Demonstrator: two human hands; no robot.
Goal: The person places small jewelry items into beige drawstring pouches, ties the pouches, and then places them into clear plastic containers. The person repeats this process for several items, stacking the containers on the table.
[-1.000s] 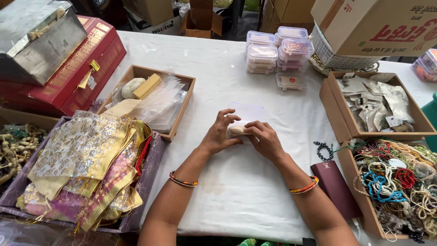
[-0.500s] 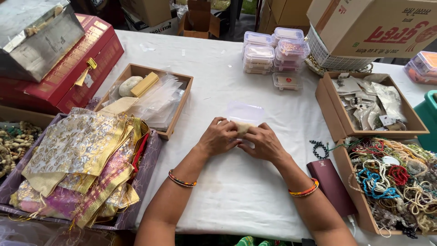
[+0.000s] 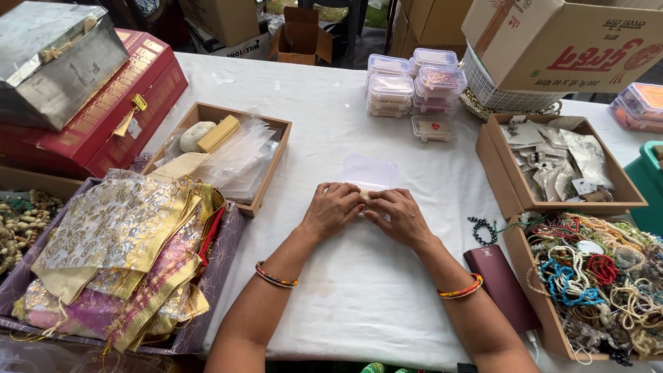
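A small clear plastic box (image 3: 371, 172) lies on the white tablecloth (image 3: 359, 290) at the table's middle, its lid standing open toward the far side. My left hand (image 3: 332, 208) and my right hand (image 3: 396, 215) meet over its near edge, fingers curled and pressing down on it. What lies under the fingertips is hidden. Both wrists carry beaded bangles.
Stacked clear plastic boxes (image 3: 413, 84) stand at the back. A wooden tray (image 3: 226, 149) with clear bags and a tray of gold fabric pouches (image 3: 121, 252) sit left. Cardboard boxes of packets (image 3: 552, 162) and bead necklaces (image 3: 597, 276) sit right. A maroon case (image 3: 501, 283) lies by my right forearm.
The clear box's lid now stands more open behind my fingers. Both hands stay pressed together over the box; the view has shifted slightly.
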